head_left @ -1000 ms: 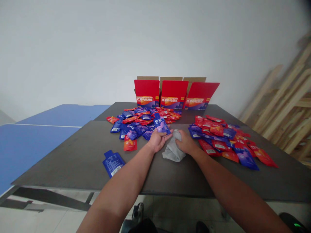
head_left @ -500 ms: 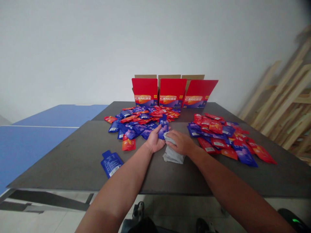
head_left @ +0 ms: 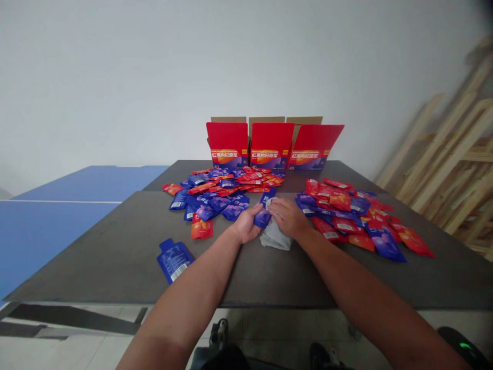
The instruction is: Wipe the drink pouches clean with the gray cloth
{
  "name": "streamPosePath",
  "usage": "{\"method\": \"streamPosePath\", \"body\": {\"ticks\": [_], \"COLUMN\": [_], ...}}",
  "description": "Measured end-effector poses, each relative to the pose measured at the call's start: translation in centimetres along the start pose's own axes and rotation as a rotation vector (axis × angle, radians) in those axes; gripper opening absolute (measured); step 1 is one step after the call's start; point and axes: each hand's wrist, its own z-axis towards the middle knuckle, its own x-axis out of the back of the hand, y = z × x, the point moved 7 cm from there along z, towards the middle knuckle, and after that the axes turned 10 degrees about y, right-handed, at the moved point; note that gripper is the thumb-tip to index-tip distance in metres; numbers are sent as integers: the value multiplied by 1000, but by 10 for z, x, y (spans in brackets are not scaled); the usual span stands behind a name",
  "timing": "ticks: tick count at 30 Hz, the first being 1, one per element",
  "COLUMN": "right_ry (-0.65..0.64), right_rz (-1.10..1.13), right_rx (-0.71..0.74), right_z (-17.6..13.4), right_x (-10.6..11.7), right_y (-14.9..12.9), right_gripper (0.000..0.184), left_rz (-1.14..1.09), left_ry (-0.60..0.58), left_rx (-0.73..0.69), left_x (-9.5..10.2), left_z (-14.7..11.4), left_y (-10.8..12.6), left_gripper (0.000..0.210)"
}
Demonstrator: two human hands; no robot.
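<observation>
My left hand (head_left: pixel 248 224) is closed on the lower part of a blue pouch (head_left: pixel 263 217), which leans to the right. Bunched in my right hand (head_left: pixel 289 217) is a grey cloth (head_left: pixel 276 236), pressed against the pouch's right edge near its top; the loose end hangs down to the table. Just beyond my left hand spreads a heap of blue and red pouches (head_left: pixel 220 202). A second pile of red and blue pouches (head_left: pixel 344 208) lies right of my right hand. Left of my left forearm, a single blue pouch (head_left: pixel 175 261) rests with its barcode side up.
Three open red cartons (head_left: pixel 228 139) stand in a row at the back of the dark table (head_left: pixel 127 252). A blue table (head_left: pixel 77 221) with a white line adjoins on the left. Wooden frames (head_left: pixel 454 159) lean against the wall at right.
The pouch in my left hand has tipped from nearly upright toward the right. My right hand has shifted the cloth slightly up along the pouch's edge.
</observation>
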Motion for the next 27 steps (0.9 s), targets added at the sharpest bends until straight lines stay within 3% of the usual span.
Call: {"method": "streamPosePath", "body": {"ticks": [6, 13, 16, 18, 21, 27], "right_ry": [87, 211, 282, 286, 154, -63], "right_rz": [-8, -71, -121, -97, 23, 155], "right_rx": [-87, -261, -312, -258, -42, 283], "right_z": [1, 1, 1, 2, 6, 2], "right_x": [8, 23, 32, 33, 23, 2], "right_y": [15, 36, 40, 31, -1, -63], "right_gripper": [23, 24, 23, 23, 21, 18], "left_rz": [30, 159, 119, 56, -40, -72], "left_ry": [-38, -100, -97, -56, 4, -19], "left_rx": [-19, 4, -4, 7, 15, 131], "left_x": [-2, -4, -5, -3, 2, 3], "left_z": [-3, -8, -8, -7, -4, -2], "left_y": [1, 1, 4, 7, 11, 7], "left_gripper": [23, 42, 39, 32, 31, 45]}}
